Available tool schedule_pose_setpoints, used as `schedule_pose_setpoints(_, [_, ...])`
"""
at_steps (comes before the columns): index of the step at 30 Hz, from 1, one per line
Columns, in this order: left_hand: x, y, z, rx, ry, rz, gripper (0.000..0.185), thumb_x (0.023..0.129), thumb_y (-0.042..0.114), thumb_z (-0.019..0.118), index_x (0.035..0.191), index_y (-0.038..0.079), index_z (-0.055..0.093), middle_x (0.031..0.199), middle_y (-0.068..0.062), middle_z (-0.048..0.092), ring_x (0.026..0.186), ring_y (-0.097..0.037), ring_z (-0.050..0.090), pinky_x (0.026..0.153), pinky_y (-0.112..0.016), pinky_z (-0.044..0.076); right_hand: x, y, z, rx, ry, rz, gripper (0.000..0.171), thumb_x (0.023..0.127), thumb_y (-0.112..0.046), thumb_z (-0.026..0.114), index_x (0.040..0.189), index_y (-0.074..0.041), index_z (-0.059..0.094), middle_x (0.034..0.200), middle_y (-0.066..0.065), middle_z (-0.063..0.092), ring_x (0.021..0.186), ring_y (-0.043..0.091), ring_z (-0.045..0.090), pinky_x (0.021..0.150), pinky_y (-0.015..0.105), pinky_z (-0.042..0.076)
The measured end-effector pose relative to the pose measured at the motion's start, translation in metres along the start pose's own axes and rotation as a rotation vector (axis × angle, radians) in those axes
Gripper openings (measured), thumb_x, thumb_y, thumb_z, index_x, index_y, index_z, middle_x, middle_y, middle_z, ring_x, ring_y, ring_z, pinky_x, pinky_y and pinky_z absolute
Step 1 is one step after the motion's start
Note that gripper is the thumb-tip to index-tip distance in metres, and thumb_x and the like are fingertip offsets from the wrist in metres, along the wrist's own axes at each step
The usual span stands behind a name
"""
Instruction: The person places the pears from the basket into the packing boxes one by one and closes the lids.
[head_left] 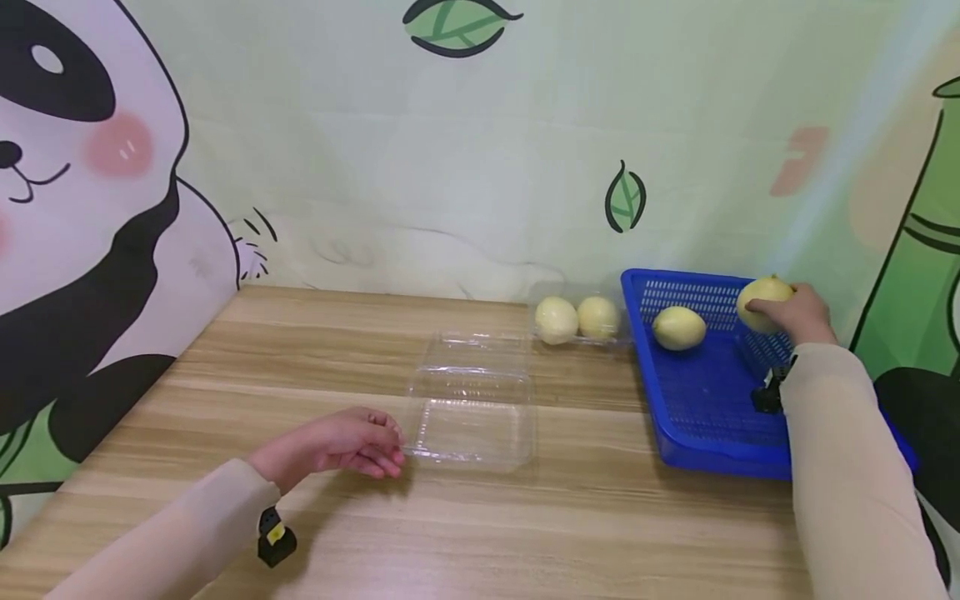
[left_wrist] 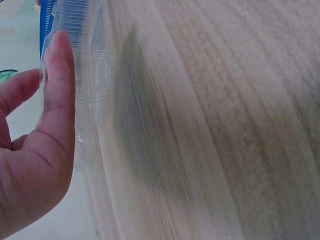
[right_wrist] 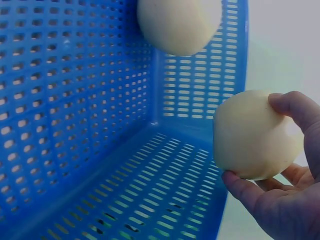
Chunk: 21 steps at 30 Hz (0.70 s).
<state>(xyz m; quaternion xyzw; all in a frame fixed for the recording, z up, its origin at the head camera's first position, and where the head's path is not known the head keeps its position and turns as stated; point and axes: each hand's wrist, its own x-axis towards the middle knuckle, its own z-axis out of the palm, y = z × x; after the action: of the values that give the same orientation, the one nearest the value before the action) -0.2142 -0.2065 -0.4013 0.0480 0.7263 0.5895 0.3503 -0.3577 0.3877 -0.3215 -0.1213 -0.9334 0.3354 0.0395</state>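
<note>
My right hand (head_left: 802, 312) grips a pale yellow melon (head_left: 761, 304) at the far right of the blue plastic basket (head_left: 648, 392). In the right wrist view the thumb and fingers hold this melon (right_wrist: 257, 135) from the side, above the slotted basket wall. A second melon (head_left: 678, 328) lies inside the basket. My left hand (head_left: 352, 446) is at the left edge of an unfolded clear plastic clamshell box (head_left: 472, 425), its fingers relaxed. In the left wrist view the fingers overlap the box's side (left_wrist: 92, 65); whether they touch it is unclear.
Behind the clamshell stands another clear box (head_left: 540, 292) with two melons (head_left: 557, 320) visible, close to the basket's left side. Everything rests on a wooden table (head_left: 600, 525). A printed cloth (head_left: 337, 167) with a panda and leaves hangs along the back.
</note>
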Motion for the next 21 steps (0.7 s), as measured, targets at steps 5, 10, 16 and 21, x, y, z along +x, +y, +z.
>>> schedule_pose_setpoints(5, [0.001, 0.0, 0.0, 0.008, 0.013, -0.002, 0.017, 0.104, 0.009, 0.049, 0.112, -0.004, 0.056, 0.088, -0.001, 0.072, 0.078, -0.008, 0.072, 0.072, -0.018, 0.063, 0.004, -0.006, -0.007, -0.002, 0.017, -0.017, 0.089, 0.098, -0.039, 0.052, 0.154, 0.018, 0.012, 0.151, 0.047, 0.028, 0.135, 0.057, 0.037, 0.112, 0.067, 0.04])
schedule_pose_setpoints(10, [0.001, -0.001, -0.001, 0.012, 0.021, 0.0, 0.021, 0.104, 0.009, 0.049, 0.115, -0.007, 0.055, 0.089, -0.001, 0.072, 0.08, -0.007, 0.073, 0.074, -0.018, 0.063, 0.003, -0.015, -0.014, 0.037, 0.019, -0.017, 0.09, 0.099, -0.04, 0.051, 0.156, 0.015, 0.008, 0.157, 0.045, 0.022, 0.14, 0.056, 0.033, 0.116, 0.066, 0.037])
schedule_pose_setpoints(16, [0.001, -0.002, -0.001, -0.016, 0.048, 0.002, 0.022, 0.103, 0.008, 0.051, 0.117, -0.009, 0.055, 0.091, -0.003, 0.074, 0.081, -0.008, 0.073, 0.076, -0.019, 0.063, -0.006, -0.033, -0.023, 0.094, 0.016, -0.062, 0.09, 0.101, -0.042, 0.05, 0.159, 0.01, 0.005, 0.162, 0.041, 0.015, 0.144, 0.057, 0.029, 0.119, 0.068, 0.034])
schedule_pose_setpoints(21, [0.001, -0.002, 0.0, -0.063, 0.058, 0.008, 0.02, 0.103, 0.007, 0.052, 0.115, -0.008, 0.057, 0.088, -0.001, 0.074, 0.082, -0.007, 0.074, 0.076, -0.018, 0.063, -0.013, -0.046, -0.031, 0.123, 0.007, -0.103, 0.094, 0.1, -0.047, 0.051, 0.161, 0.005, 0.001, 0.165, 0.037, 0.011, 0.148, 0.058, 0.025, 0.12, 0.07, 0.031])
